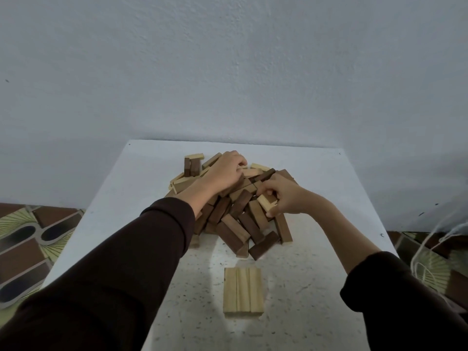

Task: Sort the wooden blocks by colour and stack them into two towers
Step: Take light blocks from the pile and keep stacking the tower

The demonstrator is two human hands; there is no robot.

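A jumbled pile of dark brown and light wooden blocks [235, 219] lies in the middle of the white table [114, 198]. Three light blocks [243, 291] lie side by side as a flat layer near the front edge. My left hand [225, 171] reaches over the top of the pile, its fingers curled down onto the blocks at the back; what they hold is hidden. My right hand [283, 197] grips a light block [266, 202] at the right side of the pile.
The table stands against a pale wall [228, 72]. Patterned floor tiles [27, 239] show on both sides. A white cord [430, 249] hangs off the table's right side. Bare tabletop lies left and right of the three-block layer.
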